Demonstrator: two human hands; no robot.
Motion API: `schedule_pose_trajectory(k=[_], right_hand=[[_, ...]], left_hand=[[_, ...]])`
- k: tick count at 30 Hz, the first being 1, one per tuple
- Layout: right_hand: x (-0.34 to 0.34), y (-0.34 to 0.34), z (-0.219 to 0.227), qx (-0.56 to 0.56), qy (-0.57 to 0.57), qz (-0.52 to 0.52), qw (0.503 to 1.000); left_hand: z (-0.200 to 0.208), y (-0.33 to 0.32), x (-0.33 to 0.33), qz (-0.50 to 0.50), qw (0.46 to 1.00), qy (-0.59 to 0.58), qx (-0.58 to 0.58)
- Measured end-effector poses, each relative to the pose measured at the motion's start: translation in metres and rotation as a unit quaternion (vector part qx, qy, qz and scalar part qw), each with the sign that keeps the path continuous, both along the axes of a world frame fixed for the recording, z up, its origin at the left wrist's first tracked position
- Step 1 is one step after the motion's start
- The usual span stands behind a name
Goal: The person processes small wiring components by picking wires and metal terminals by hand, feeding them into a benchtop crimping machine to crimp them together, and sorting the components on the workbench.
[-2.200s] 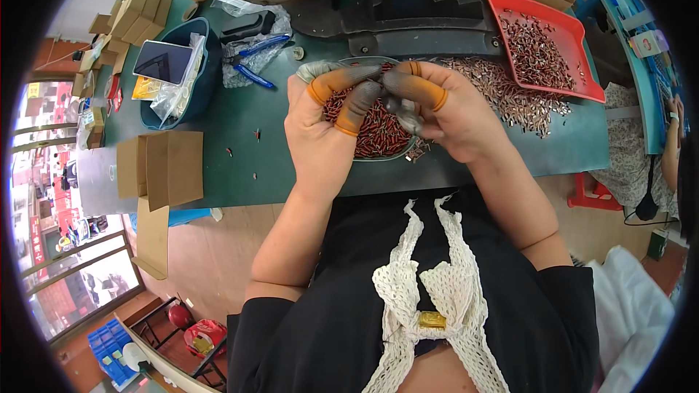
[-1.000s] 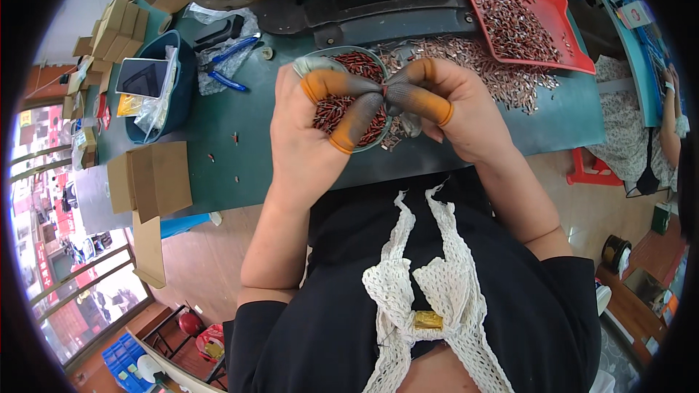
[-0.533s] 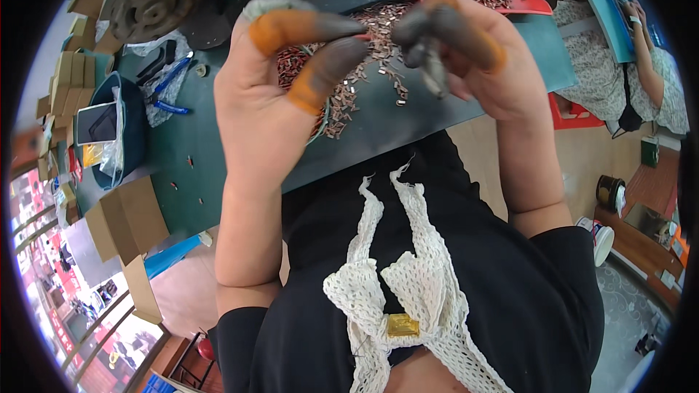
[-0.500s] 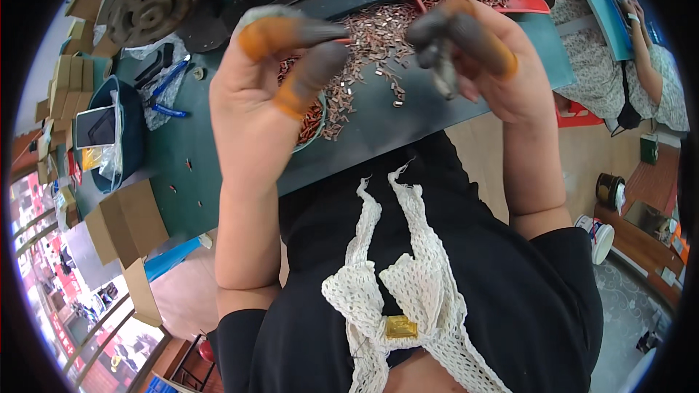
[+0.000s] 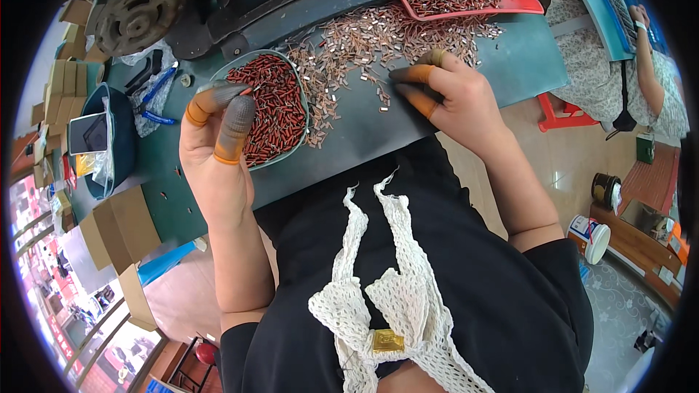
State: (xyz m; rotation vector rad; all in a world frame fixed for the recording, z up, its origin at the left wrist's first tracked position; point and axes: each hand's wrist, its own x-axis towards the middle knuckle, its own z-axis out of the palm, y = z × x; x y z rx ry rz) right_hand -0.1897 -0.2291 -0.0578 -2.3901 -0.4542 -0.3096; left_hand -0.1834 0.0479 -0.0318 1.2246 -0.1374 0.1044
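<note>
Left hand (image 5: 216, 175) has thumb and index finger pinched on a tiny red piece (image 5: 247, 91) at 10 o'clock, over the 9 o'clock side of the green bowl (image 5: 307, 118) full of red parts (image 5: 280, 105). Right hand (image 5: 460, 98), at 2, has fingertips bunched by the coppery clips (image 5: 349, 47); can't tell if it's gripping anything. IMO a drop's the main risk: those finger cots (image 5: 231, 144) look clumsy for something that small. Clips sprawl right beside the bowl, so one bump could mix everything. Writing-wise: blue-labelled white bucket (image 5: 598, 244) between 3 and 4, red signs (image 5: 60, 338) around 8, all too small to read reliably.
</note>
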Motion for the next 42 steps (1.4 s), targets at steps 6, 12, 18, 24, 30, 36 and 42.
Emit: schedule_pose_trajectory(k=[6,12,18,24,30,36,42], right_hand=[[-0.007,-0.004,-0.004,0.033,-0.003,0.08,0.996],[-0.019,-0.005,-0.007,-0.037,-0.045,0.066,0.996],[-0.031,-0.013,-0.002,-0.08,-0.066,0.084,0.991],[-0.045,-0.018,-0.014,-0.056,-0.089,0.113,0.988],[-0.029,0.024,-0.004,0.329,0.178,-0.027,0.927],[0.007,0.06,0.014,0.487,0.267,-0.008,0.831],[0.006,0.082,0.015,0.448,0.309,-0.004,0.839]], left_hand=[[-0.001,-0.002,-0.004,0.018,0.999,-0.009,0.03],[0.002,-0.009,-0.007,0.015,0.998,-0.019,0.053],[-0.003,-0.011,-0.004,0.014,0.999,-0.008,0.041],[-0.004,-0.019,-0.006,-0.011,0.997,-0.03,0.067],[-0.008,-0.056,-0.017,-0.016,0.999,-0.002,0.042],[-0.013,-0.068,0.0,0.017,0.998,-0.058,0.036],[-0.007,-0.046,-0.006,0.126,0.939,-0.109,0.302]])
